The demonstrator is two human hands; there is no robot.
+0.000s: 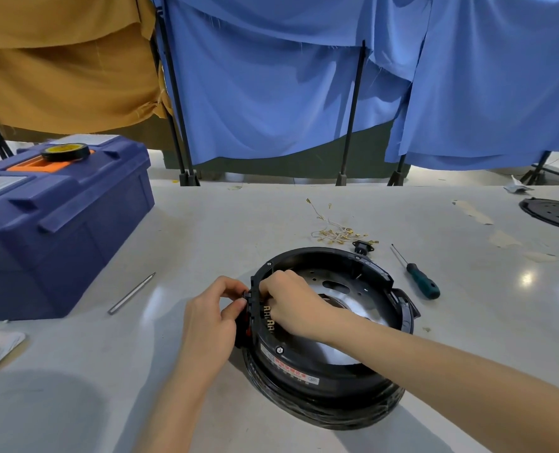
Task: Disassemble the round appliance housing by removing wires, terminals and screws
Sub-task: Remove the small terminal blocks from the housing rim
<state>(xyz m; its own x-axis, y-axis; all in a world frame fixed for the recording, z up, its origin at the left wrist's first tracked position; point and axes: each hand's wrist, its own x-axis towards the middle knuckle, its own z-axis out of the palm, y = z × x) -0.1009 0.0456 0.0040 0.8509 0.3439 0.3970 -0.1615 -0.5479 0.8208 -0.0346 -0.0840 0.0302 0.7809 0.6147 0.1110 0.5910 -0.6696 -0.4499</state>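
Though freed wires (335, 232) lie on the bench (206, 230), left hand (206, 322) and right hand (291, 302) pinch a black part (246, 294) on the housing (320, 403); one screw (279, 349) is left.

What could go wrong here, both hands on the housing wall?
1. Left hand pinches the black part outside the housing wall, right hand grips inside; if it frees suddenly, fingers could scrape the rim.
2. Nothing else braces the housing; a hard pull might slide it into the wire pile behind.

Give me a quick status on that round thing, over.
Left hand pinches black part on outer wall of housing. Right hand inside same wall, curled, grip hidden. Screwdriver lies beside; nothing in the way.
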